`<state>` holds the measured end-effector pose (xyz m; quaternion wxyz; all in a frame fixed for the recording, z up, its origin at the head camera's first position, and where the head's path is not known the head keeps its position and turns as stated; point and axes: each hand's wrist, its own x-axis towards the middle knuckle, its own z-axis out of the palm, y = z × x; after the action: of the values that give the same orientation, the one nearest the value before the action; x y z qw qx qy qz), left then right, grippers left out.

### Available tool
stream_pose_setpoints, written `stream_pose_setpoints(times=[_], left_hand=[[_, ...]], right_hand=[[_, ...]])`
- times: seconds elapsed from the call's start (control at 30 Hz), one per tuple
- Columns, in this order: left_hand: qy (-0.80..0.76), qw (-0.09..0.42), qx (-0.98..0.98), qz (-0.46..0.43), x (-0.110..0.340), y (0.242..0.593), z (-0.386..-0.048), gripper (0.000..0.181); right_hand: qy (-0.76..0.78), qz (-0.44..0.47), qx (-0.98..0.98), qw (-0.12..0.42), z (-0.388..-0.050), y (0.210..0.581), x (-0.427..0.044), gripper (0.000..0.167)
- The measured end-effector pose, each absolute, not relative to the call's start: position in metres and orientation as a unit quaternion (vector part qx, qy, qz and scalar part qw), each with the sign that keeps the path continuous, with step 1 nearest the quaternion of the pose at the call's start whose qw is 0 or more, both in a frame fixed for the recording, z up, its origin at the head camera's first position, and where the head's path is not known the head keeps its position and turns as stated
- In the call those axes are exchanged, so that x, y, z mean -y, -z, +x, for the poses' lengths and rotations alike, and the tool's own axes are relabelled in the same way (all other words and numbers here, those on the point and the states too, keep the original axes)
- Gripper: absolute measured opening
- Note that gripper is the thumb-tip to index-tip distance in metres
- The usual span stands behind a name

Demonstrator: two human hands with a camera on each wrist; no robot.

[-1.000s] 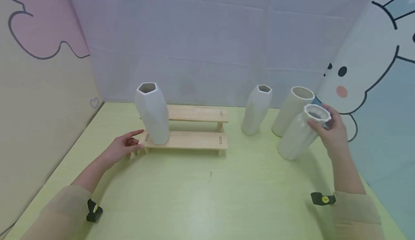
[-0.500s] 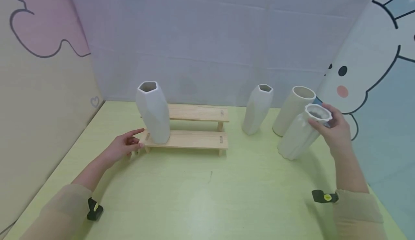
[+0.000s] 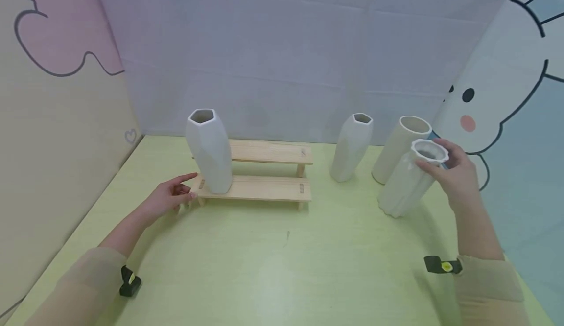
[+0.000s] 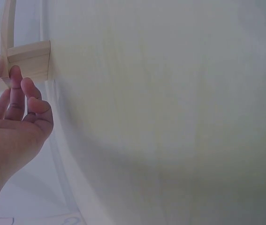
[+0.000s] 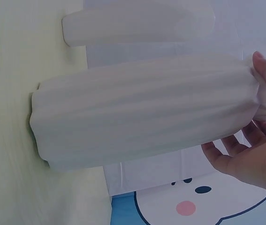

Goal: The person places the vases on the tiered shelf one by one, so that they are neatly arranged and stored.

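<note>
My left hand (image 3: 165, 201) holds the left end of the low wooden shelf (image 3: 264, 189), index fingertip at the rear corner and thumb at the front. In the left wrist view, fingertips touch the board beside its short leg (image 4: 32, 61). A tall faceted white vase (image 3: 210, 154) stands on that shelf's left part. At the right, my right hand (image 3: 460, 176) grips the neck of a ribbed white vase (image 3: 405, 184) with a wavy rim, thumb in front and fingers behind. Its base is on the table, and it looks tilted in the head view; the right wrist view shows its ribbed side (image 5: 137, 112).
A higher wooden shelf (image 3: 273, 151) stands behind the low one. Right of the shelves are a smaller faceted vase (image 3: 351, 150) and a round cylindrical vase (image 3: 400, 145), the latter just behind the ribbed one. Cloth hangs along the table's back (image 3: 282, 71).
The rim of the ribbed vase has shifted slightly left with my right hand, after staying nearly still. My left hand keeps its place at the shelf end. The head view has shifted a little.
</note>
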<state>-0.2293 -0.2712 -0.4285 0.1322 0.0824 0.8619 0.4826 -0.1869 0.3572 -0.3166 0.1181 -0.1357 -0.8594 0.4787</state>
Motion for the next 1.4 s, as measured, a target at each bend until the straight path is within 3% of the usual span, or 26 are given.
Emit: stream_pose_setpoints(times=[0.9, 1.4], left_hand=[[-0.501, 0.136, -0.851, 0.081, 0.269, 0.431, -0.231, 0.065], [-0.500, 0.137, -0.851, 0.081, 0.269, 0.434, -0.231, 0.064]], right_hand=[[-0.556, 0.004, 0.819, 0.144, -0.186, 0.273, -0.312, 0.064], [-0.580, 0.056, 0.802, 0.132, -0.193, 0.247, -0.280, 0.065]])
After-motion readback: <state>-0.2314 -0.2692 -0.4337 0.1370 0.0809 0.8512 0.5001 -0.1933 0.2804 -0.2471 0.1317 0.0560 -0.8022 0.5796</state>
